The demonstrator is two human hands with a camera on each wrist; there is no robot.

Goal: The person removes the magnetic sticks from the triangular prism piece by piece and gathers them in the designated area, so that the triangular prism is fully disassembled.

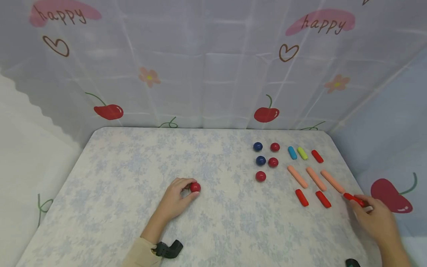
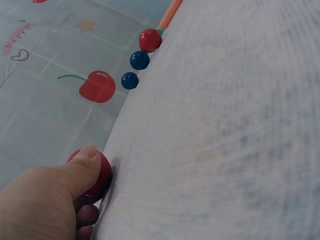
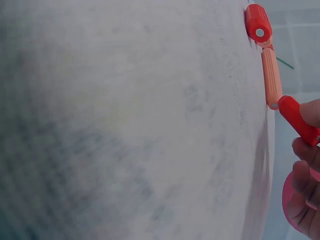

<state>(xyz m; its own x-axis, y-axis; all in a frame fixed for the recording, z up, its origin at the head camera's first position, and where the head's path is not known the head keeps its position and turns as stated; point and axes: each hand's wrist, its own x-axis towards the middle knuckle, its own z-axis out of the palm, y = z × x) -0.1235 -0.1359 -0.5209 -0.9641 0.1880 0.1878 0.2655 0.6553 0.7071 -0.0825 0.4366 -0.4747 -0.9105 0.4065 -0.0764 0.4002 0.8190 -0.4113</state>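
Near the middle of the table, my left hand (image 1: pixel 171 202) pinches a shiny red ball (image 1: pixel 196 187) between thumb and fingers. In the left wrist view the thumb lies over that ball (image 2: pixel 106 175), just at the tabletop. At the right edge my right hand (image 1: pixel 375 217) holds a short red ridged stick (image 1: pixel 354 199) between thumb and fingers. Its far end is close to the near end of a longer orange stick (image 1: pixel 332 181); whether they touch I cannot tell. The right wrist view shows the held red stick (image 3: pixel 296 116) tilted beside the orange one (image 3: pixel 271 77).
Left of the sticks are two blue balls (image 1: pixel 261 160) and three red balls (image 1: pixel 261 176). Two more orange sticks (image 1: pixel 297 176), short red sticks (image 1: pixel 301 197), a blue stick (image 1: pixel 292 152) and a yellow-green stick (image 1: pixel 302 153) lie at right. A printed curtain (image 1: pixel 227 74) hangs behind the table (image 1: pixel 133 159).
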